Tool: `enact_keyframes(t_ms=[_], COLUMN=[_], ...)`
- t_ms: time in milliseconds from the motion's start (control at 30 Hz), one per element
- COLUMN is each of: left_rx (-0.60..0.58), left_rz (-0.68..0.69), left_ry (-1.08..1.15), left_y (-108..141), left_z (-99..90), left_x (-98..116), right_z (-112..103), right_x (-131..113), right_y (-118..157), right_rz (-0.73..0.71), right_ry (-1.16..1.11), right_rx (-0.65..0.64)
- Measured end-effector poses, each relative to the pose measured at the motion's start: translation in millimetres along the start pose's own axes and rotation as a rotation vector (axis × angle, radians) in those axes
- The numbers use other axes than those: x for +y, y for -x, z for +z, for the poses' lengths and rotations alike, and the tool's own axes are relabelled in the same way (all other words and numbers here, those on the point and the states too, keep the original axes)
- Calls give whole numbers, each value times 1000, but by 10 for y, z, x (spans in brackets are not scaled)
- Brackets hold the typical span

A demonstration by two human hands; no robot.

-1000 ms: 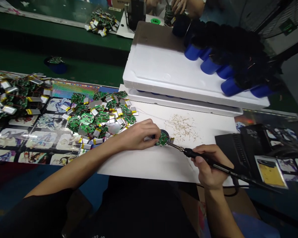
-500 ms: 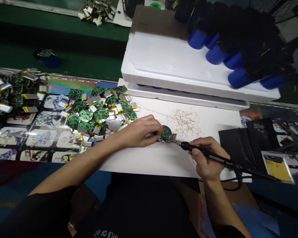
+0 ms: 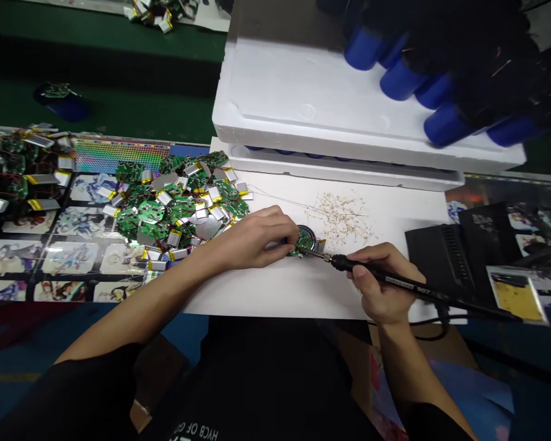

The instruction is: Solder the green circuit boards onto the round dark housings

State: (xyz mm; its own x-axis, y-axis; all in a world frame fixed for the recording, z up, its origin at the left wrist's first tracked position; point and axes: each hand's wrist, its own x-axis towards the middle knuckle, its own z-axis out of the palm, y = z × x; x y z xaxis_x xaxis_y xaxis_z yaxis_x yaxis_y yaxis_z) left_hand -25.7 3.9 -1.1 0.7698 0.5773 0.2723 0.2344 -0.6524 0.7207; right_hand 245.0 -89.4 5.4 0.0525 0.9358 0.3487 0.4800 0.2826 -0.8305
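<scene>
Near the middle of a white paper sheet point(image 3: 275, 294), a left hand point(image 3: 252, 240), fingers closed in a tight pinch on a small green circuit board point(image 3: 304, 249), with a round dark disc point(image 3: 305, 234) against the board's far side. Just to the right, a right hand point(image 3: 379, 282), fingers curled firmly around the black grip of a soldering iron point(image 3: 371, 272), its metal tip angled in on the board.

Across the paper, a scatter of pale flecks point(image 3: 340, 220) and a thin loose wire point(image 3: 294, 201), both beyond the hands. Off the paper's left edge, a heap of green boards joined to silver pouch batteries point(image 3: 179, 208), spilling over a glossy mat printed with anime illustrations point(image 3: 68, 257), a rainbow holographic strip point(image 3: 119, 156) along the mat's far edge. More boards and batteries in a second heap point(image 3: 9, 171) at the mat's left end.

At the paper's far edge, stacked white foam trays point(image 3: 303, 104), with blue cylinders point(image 3: 399, 79) lying on top under a dark bristly mass. Right of the paper, a black soldering station point(image 3: 454, 263) and a yellow sponge in its holder point(image 3: 517, 297). Farther back, a dark green bench point(image 3: 101, 37), with another heap of boards point(image 3: 158, 12) at its far edge.
</scene>
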Motion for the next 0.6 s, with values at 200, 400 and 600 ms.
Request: enact_keyframes(t_ms=[200,400,600], left_rx=[-9,-30,-20], left_rz=[9,-12,6], left_ry=[1,-1,-10], left_y=[-2,-10,-8], left_z=[-16,-38,-35], left_x=[1,15,11], right_z=[-1,1,-4], right_x=[-24,-69,-77], right_y=[-23,-66,-81], right_rz=[-32,-35,-66], right_ry=[38,35,53], right_rx=[-1,-11,-29])
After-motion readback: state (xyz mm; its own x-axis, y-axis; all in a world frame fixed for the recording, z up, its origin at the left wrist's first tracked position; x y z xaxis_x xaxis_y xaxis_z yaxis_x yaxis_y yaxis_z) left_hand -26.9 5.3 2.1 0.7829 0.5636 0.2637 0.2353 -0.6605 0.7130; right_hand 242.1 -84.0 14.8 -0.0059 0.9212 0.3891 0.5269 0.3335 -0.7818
